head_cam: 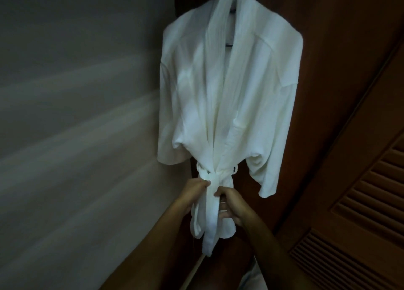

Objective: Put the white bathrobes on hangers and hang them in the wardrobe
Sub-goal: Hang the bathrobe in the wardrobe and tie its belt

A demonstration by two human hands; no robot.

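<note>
A white bathrobe (229,88) hangs upright on a dark hanger (232,5), of which only a bit shows at the collar. Its white belt (211,181) is tied at the waist, with the ends hanging down the front. My left hand (193,192) pinches the belt at the left of the knot. My right hand (231,204) grips the belt's hanging end just right of it. The two hands are close together below the waist. The robe's hem bunches behind my hands.
A pale grey wall (76,125) fills the left side. Dark brown wardrobe wood (341,60) lies behind and right of the robe. A louvred wooden door (360,213) runs along the right. Something white (253,278) shows at the bottom edge.
</note>
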